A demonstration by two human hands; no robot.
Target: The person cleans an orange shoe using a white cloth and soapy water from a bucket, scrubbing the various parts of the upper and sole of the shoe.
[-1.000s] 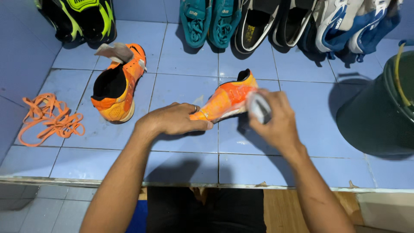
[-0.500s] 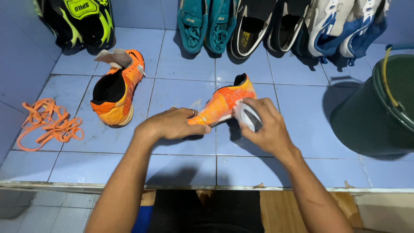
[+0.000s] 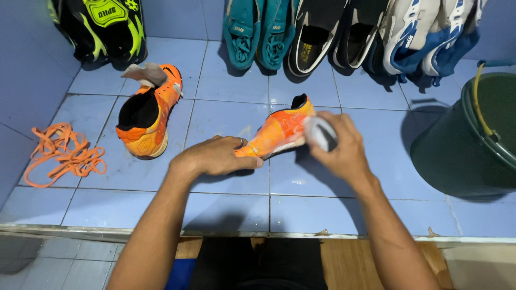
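Observation:
An orange shoe (image 3: 279, 129) lies on its side on the blue tiled ledge (image 3: 226, 115), sole turned toward me. My left hand (image 3: 215, 156) grips its toe end and pins it down. My right hand (image 3: 341, 147) is closed on a grey-white brush or scrubber (image 3: 320, 132) pressed against the shoe's side. The matching orange shoe (image 3: 144, 113) stands unlaced at the left, its grey tongue pulled out. Loose orange laces (image 3: 59, 153) lie in a heap at the far left.
A dark green bucket (image 3: 467, 139) with a yellow handle stands at the right. Along the back wall lean black-and-green shoes (image 3: 102, 27), teal shoes (image 3: 258, 29), black-and-white shoes (image 3: 328, 32) and blue-and-white shoes (image 3: 424, 32). The ledge edge runs below my arms.
My right hand with the brush has slid up and to the right along the shoe's side. The left hand keeps its hold on the toe.

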